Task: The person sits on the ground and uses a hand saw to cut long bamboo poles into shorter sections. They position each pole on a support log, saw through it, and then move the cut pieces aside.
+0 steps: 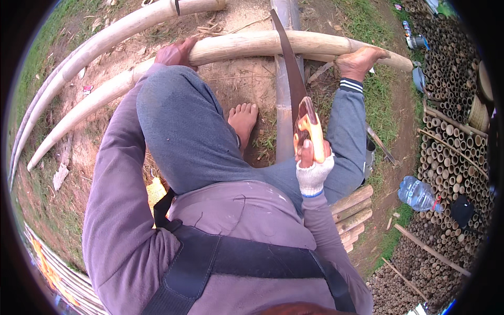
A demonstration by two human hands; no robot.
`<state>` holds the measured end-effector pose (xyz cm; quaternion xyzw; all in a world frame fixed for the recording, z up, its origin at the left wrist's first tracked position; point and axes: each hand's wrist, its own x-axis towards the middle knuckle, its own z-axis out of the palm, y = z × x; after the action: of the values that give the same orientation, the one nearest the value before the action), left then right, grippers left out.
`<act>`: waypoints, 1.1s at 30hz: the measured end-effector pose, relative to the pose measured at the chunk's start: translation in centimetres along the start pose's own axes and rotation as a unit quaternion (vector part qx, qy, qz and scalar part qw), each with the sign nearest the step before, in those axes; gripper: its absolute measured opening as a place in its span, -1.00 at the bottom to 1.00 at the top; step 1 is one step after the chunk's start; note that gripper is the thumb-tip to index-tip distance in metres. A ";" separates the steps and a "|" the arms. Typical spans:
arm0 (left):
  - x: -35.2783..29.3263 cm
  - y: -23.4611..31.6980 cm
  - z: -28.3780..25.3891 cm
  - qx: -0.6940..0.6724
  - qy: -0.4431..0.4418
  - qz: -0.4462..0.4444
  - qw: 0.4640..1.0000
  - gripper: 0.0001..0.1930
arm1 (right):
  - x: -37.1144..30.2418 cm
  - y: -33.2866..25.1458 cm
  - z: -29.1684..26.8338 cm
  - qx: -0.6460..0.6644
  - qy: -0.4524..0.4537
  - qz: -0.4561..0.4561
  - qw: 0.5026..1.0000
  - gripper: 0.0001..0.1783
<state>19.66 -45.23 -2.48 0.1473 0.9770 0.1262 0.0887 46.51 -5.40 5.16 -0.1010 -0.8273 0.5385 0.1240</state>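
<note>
A long pale bamboo pole [239, 47] lies crosswise in front of me. My left hand [177, 53] is closed over it left of my bent knee, its fingertips partly hidden. In a white fingerless glove, my right hand [311, 152] grips the yellow and brown handle of a handsaw [292, 68]. The saw's dark blade points away from me and crosses the bamboo pole, teeth too small to see. My right foot [359, 60] presses on the pole near its right end. Beneath the pole, a grey bamboo log [283, 105] runs away from me.
More long bamboo poles [113, 42] lie at the far left. Stacks of cut bamboo pieces [451, 152] fill the right side, with a clear plastic bottle [417, 194] beside them. Short bamboo lengths [352, 210] lie by my right hip. My left foot [243, 118] rests on bare soil.
</note>
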 end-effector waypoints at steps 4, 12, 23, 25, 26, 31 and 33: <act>1.0 2.1 0.0 0.013 -0.007 0.008 1.000 -0.29 | -4.7 -1.8 -2.4 0.029 0.022 0.035 0.999 -0.69; 1.9 1.7 0.1 0.012 -0.010 0.032 0.999 -0.29 | 16.0 -1.7 6.8 -0.053 0.050 -0.040 0.997 -0.68; 1.9 0.8 0.6 0.043 -0.022 0.005 0.999 -0.24 | 3.0 -1.1 1.4 0.035 0.032 0.007 0.999 -0.68; 2.3 2.9 0.2 0.006 -0.013 0.039 0.999 -0.25 | 12.7 -0.5 5.5 -0.017 0.057 -0.028 0.998 -0.67; 2.1 2.3 -0.4 0.018 -0.006 0.027 0.999 -0.25 | 16.4 -0.9 7.5 -0.013 0.049 -0.036 0.998 -0.66; 2.0 2.0 -0.2 0.025 0.000 0.037 0.999 -0.21 | 9.5 -1.3 4.5 -0.003 0.049 0.009 0.999 -0.72; 1.0 0.6 0.2 0.035 -0.018 -0.004 0.999 -0.21 | 3.2 -1.0 1.8 0.003 0.021 0.023 0.999 -0.75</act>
<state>18.97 -44.28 -2.66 0.1484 0.9797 0.0884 0.1019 42.84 -6.39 5.73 -0.1314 -0.8205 0.5412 0.1290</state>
